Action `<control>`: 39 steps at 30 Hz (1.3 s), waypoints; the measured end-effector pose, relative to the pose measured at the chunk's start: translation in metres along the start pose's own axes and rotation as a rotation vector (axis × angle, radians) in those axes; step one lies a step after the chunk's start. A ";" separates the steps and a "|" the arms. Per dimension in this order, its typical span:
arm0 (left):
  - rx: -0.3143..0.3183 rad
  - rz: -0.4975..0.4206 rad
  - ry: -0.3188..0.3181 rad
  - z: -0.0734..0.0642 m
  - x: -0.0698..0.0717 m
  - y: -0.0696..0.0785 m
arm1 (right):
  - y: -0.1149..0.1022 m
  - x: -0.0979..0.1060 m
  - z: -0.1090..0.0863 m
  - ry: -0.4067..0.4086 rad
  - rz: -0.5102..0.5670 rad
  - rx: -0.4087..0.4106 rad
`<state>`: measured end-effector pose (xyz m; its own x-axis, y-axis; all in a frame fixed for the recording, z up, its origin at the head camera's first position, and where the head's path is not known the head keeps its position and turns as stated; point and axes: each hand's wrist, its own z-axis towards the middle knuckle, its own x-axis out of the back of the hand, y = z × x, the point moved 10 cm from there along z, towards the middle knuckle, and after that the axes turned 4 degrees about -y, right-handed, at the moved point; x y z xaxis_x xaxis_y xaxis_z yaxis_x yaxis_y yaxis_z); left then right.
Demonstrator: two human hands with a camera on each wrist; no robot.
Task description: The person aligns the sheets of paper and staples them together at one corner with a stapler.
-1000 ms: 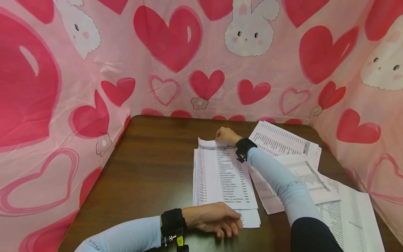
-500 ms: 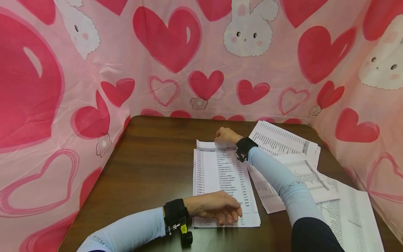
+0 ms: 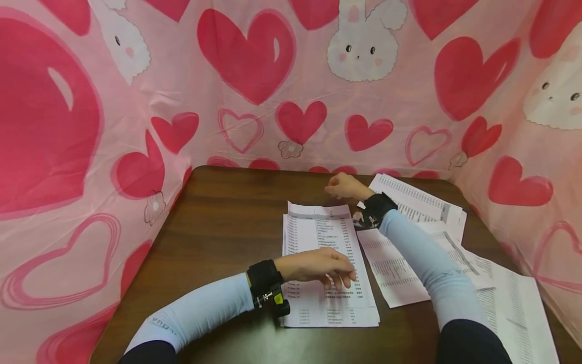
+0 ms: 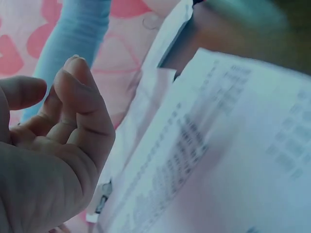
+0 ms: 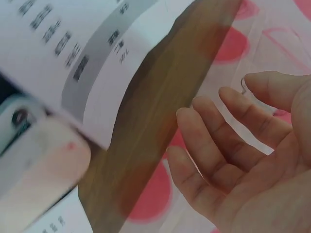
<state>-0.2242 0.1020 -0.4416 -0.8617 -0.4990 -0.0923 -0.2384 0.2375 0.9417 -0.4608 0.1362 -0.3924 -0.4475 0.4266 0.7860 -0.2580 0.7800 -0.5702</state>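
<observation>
A stack of printed sheets [image 3: 325, 232] lies on the brown table, its top edge curling up. My left hand [image 3: 318, 265] hovers over the middle of the stack, fingers loosely bent with nothing between them. Beyond the stack's top right corner, my right hand [image 3: 345, 185] is apart from the paper. In the right wrist view its fingers [image 5: 214, 141] are relaxed and spread, and they hold nothing. Beside that corner a pale pinkish, rounded object [image 5: 43, 165] with a small metal part shows, partly covered by the right wrist in the head view.
More printed sheets lie loosely overlapped on the right: one group [image 3: 404, 194] at the back, a sheet [image 3: 391, 268] beside the stack, and another group [image 3: 518, 308] near the right edge. A pink heart-and-rabbit cloth [image 3: 254, 60] hangs around the table [image 3: 218, 227].
My right hand has let go of the stack's top edge and moved right and back. The left hand has moved up over the stack. The top sheet now lies lower, close to the stack's bottom edge.
</observation>
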 end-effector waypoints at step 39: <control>-0.105 0.552 0.361 0.032 0.091 0.072 | 0.136 0.072 -0.149 0.067 0.136 -0.192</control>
<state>-0.3342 0.1003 -0.3928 -0.6366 -0.5793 0.5091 0.2552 0.4648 0.8479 -0.4006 0.3410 -0.3774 -0.4071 0.5580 0.7232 -0.0287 0.7835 -0.6207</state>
